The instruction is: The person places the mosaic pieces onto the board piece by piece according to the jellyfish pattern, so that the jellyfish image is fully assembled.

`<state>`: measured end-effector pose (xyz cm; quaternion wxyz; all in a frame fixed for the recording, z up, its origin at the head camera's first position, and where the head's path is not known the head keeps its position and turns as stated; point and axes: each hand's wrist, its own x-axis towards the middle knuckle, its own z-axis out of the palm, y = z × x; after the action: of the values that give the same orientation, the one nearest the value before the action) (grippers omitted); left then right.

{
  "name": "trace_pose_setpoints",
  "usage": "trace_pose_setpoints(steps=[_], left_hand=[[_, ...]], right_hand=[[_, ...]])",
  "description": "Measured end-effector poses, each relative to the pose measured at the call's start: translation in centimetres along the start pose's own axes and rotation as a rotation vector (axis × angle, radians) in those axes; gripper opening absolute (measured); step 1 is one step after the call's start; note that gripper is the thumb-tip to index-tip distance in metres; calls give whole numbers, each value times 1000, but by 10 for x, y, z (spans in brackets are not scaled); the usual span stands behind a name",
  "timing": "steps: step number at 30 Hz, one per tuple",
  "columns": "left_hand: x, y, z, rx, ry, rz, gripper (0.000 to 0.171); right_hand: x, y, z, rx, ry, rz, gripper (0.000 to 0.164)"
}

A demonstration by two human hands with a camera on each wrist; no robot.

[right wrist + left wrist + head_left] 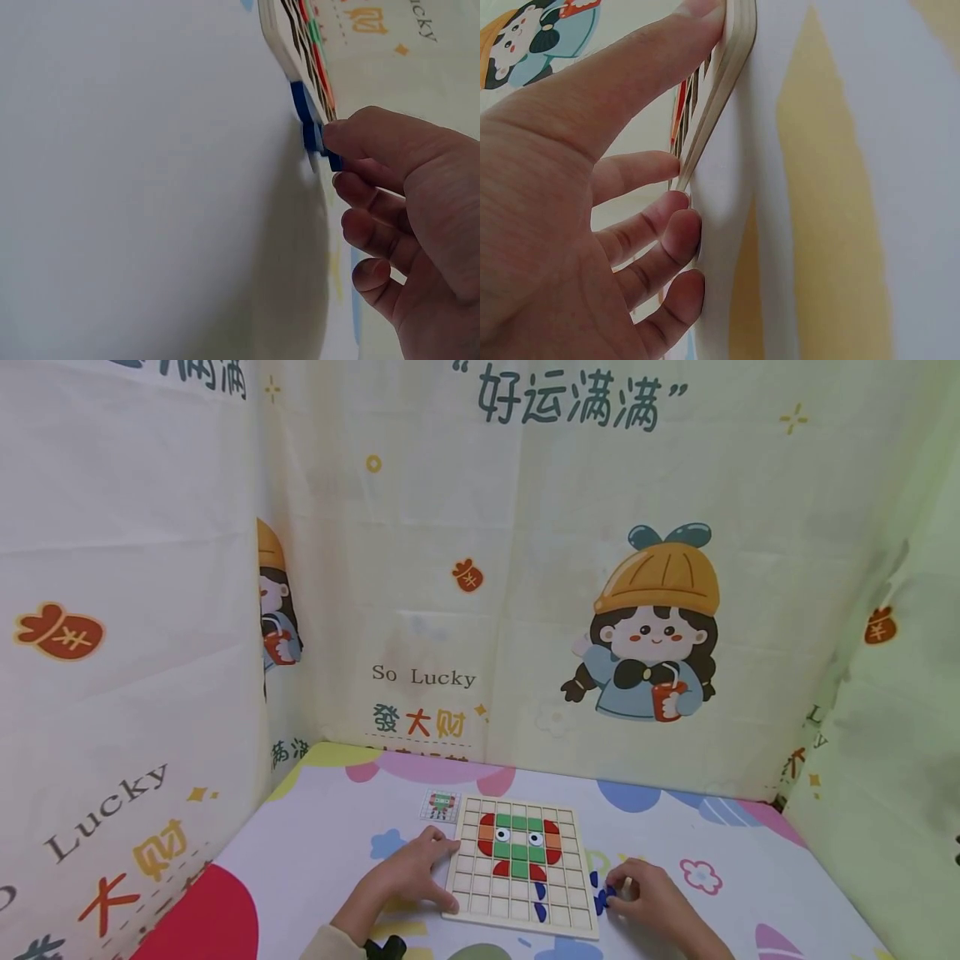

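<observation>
A square wooden grid board (480, 887) lies on the table. Red, green and orange tiles with two eye tiles form a figure on it, and two blue half-round tiles (540, 912) sit below. My left hand (411, 868) rests at the board's left side, thumb at the near corner and fingertips along the edge; the left wrist view shows the thumb (697, 9) touching the rim. Beside the right edge lie several loose blue tiles (594, 879). There my right hand (648, 895) pinches a blue tile (335, 161) between thumb and index finger, partly hidden by the fingertips.
A small pattern card (439, 805) with a similar figure lies by the board's far left corner. Printed cloth walls (420, 627) enclose the table's back and sides. The tabletop (750, 902) has a colourful print.
</observation>
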<state>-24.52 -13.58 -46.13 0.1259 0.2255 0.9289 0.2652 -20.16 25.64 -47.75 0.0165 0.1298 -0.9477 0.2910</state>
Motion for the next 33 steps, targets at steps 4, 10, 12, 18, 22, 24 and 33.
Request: trace_pose_setpoints(steps=[4,10,12,18,22,24,33], left_hand=[[0,1,-1,-2,0,2,90],[1,0,0,14,1,7,90],[1,0,0,17,2,7,90],[0,0,0,17,3,2,90],[-1,2,-1,11,2,1,90],[-1,2,-1,10,2,1,90],[1,-1,0,4,-4,-9,90]], right_hand=[[6,-8,5,14,9,-32,17],[16,-26,16,47,-44,-4,19],[20,-33,20,58,-62,-6,18],[28,-51,32,77,-98,-29,16],[33,-60,39,82,-107,-49,16],[36,-64,42,87,-113,-58,16],[43,-80,55,97,-153,-121,16]])
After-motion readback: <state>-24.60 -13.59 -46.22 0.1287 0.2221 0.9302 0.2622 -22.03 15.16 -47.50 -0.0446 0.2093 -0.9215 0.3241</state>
